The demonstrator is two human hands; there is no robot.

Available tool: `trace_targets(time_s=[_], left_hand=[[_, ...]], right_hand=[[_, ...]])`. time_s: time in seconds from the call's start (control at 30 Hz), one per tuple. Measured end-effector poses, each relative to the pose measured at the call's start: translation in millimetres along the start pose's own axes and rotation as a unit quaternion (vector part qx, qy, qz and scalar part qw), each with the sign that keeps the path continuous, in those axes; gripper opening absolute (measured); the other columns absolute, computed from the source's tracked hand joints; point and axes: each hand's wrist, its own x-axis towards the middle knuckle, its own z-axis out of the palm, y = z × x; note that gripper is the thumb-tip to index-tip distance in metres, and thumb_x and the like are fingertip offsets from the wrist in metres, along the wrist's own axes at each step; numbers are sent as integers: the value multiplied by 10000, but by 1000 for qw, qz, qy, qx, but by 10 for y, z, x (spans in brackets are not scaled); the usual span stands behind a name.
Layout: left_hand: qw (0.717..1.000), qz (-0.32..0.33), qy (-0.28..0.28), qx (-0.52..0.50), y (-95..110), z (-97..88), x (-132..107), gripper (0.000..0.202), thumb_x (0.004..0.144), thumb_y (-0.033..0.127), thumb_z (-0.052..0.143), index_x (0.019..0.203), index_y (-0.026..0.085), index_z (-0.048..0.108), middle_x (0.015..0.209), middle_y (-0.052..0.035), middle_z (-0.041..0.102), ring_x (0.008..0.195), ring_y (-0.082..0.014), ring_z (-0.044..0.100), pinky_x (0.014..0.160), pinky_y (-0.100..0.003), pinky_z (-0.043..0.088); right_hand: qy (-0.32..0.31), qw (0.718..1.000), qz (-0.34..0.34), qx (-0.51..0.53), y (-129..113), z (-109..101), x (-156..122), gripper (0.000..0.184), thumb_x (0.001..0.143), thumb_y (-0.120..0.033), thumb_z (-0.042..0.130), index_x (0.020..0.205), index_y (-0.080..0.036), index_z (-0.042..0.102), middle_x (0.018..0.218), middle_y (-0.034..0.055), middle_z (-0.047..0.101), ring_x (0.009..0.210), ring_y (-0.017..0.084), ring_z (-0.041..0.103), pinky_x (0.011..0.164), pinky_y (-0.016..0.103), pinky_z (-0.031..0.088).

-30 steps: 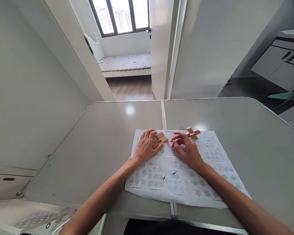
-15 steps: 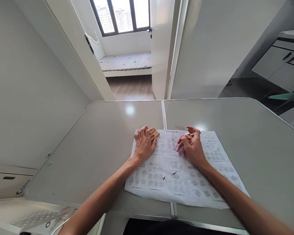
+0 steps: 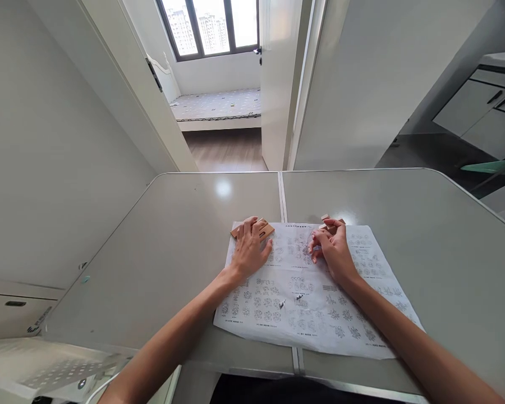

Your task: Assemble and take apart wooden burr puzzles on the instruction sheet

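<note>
My left hand (image 3: 249, 244) lies with fingers spread over several flat wooden puzzle pieces (image 3: 266, 231) with slots cut in them. They sit at the far left corner of a printed sheet (image 3: 286, 280) covered in small line diagrams. Near the sheet's far edge, my right hand (image 3: 333, 247) rests with loosely bent fingers that stand apart. Small wooden blocks (image 3: 325, 217) show just beyond it, partly hidden by its fingers. Whether those fingers touch them I cannot tell. Two small dark-and-white bits (image 3: 299, 297) lie on the sheet between my forearms.
The sheet lies on a grey table (image 3: 185, 235) with a metal seam down its middle. Beyond the far edge an open door (image 3: 278, 84) leads to a room with a bed (image 3: 219, 104) under a window. White walls stand on both sides.
My right hand has shifted slightly to the right with its fingers drawn in, and more of the wooden blocks behind it shows. My left hand has barely moved, its thumb a little further out.
</note>
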Motion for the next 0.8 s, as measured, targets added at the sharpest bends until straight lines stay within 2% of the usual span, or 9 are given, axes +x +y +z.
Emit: trace_targets(time_s=[0.13, 0.3, 0.4, 0.5, 0.67, 0.8], left_hand=[[1000, 1, -7, -12, 7, -11, 4, 449, 933, 241, 639, 1328, 285, 430, 1442, -116, 470, 1408, -307, 447, 1148, -515, 414], [1000, 15, -1, -14, 41, -41, 12, 416, 922, 212, 637, 1299, 271, 471, 1425, -111, 517, 1417, -307, 438, 1140, -513, 437], [999, 38, 13, -15, 90, -84, 17, 351, 929, 211, 629, 1254, 280, 516, 1389, -94, 565, 1400, -293, 464, 1152, -515, 436], [997, 69, 20, -30, 138, -135, 16, 296, 961, 282, 626, 1244, 278, 541, 1362, -87, 598, 1390, -283, 494, 1169, -519, 430], [987, 126, 27, -92, 162, -188, 4, 488, 928, 449, 710, 1327, 256, 507, 1351, -104, 624, 1364, -287, 534, 1180, -513, 434], [978, 154, -30, -135, 170, -221, -7, 632, 904, 476, 740, 1417, 244, 454, 1405, -122, 606, 1394, -293, 522, 1196, -509, 427]], right_hand=[[-12, 999, -24, -35, 21, 31, -38, 358, 891, -400, 691, 1139, -290, 457, 838, -53, 548, 576, 132, 603, 380, 211, 503], [-45, 996, -32, -74, 2, 55, -80, 262, 939, -414, 631, 1087, -278, 464, 698, -70, 531, 500, 129, 499, 411, 234, 470], [-76, 990, -45, -105, -27, 66, -104, 245, 956, -459, 631, 1003, -270, 482, 641, -69, 505, 487, 136, 469, 431, 251, 427], [-124, 984, -55, -115, -59, 82, -144, 285, 969, -505, 627, 909, -262, 491, 632, -60, 487, 486, 133, 442, 458, 261, 386], [-223, 967, -49, -112, -113, 94, -240, 362, 979, -522, 626, 794, -246, 483, 630, -47, 447, 519, 130, 389, 492, 263, 327], [-294, 950, -24, -101, -119, 80, -285, 400, 964, -540, 639, 760, -238, 473, 612, -52, 437, 518, 121, 369, 499, 258, 308]])
